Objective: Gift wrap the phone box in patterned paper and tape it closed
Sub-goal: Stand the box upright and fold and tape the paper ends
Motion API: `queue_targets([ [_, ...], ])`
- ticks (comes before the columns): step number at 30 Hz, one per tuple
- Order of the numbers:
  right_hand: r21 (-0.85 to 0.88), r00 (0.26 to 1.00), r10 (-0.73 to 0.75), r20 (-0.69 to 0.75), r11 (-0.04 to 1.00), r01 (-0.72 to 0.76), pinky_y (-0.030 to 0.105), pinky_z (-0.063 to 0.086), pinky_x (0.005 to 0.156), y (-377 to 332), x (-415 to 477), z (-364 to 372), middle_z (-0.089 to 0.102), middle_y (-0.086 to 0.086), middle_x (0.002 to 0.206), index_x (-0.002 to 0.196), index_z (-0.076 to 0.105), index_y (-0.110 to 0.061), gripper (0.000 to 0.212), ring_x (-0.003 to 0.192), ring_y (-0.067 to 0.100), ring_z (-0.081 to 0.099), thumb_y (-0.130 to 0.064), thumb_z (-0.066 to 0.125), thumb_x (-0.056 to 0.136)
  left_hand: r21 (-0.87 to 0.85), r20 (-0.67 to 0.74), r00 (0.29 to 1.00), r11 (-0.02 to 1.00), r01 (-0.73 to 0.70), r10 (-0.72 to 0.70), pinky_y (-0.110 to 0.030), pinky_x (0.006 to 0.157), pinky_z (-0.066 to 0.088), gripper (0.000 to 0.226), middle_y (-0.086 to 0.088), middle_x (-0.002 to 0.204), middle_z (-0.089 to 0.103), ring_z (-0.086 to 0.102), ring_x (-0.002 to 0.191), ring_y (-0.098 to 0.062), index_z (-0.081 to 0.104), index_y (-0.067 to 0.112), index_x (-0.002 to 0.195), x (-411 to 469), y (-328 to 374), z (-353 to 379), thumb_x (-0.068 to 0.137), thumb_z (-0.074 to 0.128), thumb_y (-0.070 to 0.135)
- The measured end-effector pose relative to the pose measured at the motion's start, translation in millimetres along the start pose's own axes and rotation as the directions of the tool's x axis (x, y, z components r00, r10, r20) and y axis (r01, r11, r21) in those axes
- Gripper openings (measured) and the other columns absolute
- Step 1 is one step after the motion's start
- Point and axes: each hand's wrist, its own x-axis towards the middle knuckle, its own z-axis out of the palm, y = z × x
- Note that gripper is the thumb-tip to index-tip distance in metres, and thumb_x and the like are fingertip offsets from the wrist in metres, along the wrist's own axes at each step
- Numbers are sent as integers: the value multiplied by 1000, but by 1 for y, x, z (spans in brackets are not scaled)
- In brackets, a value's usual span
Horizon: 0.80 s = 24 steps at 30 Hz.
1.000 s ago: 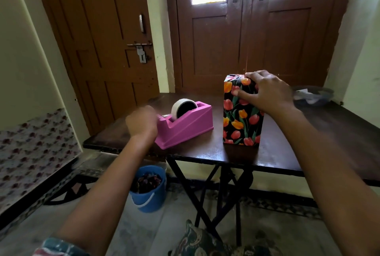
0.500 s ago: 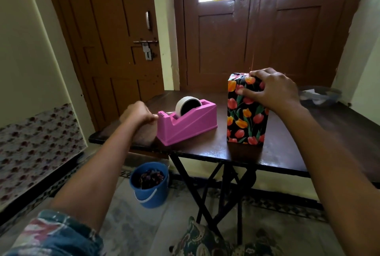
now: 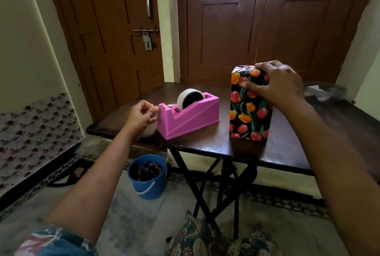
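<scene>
Both forearms are extended from the bottom of the frame toward its middle. The left hand (image 3: 141,116) is held left of centre, wrist slightly bent, with the fingers curled and the thumb and forefinger drawn together in a pinch; whether anything is held in the pinch cannot be told. A patterned sleeve (image 3: 55,242) is seen at the lower left corner. The right hand (image 3: 274,83) is set palm-down at centre right, fingers spread and bent downward, thumb stretched leftward.

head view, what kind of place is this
Most likely a room in a home, near an entrance, not a workshop. Wooden panelled doors with a latch stand behind a small folding table, a blue bucket sits on the floor, and a patterned cushion lies nearest the camera.
</scene>
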Motion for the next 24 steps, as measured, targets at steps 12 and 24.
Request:
queue_targets([
  [12, -39, 999, -11, -45, 999, 10, 44, 45, 85, 3, 4, 7, 55, 15, 128, 129, 53, -13, 71, 114, 36, 50, -61, 58, 77, -105, 251, 968, 994, 11, 15, -23, 76, 57, 7, -12, 104, 65, 66, 97, -16, 53, 10, 83, 14, -7, -18, 89, 57, 11],
  [24, -104, 1000, -31, -3, 994, 31, 42, 44, 80, 2, 11, 6, 56, 15, 124, 128, 54, -12, 73, 110, 37, 52, -64, 57, 76, 384, 340, 914, 855, -348, 220, -19, 69, 46, 12, -2, 83, 60, 58, 79, -11, 55, 15, 81, 29, 15, -26, 91, 56, 7],
])
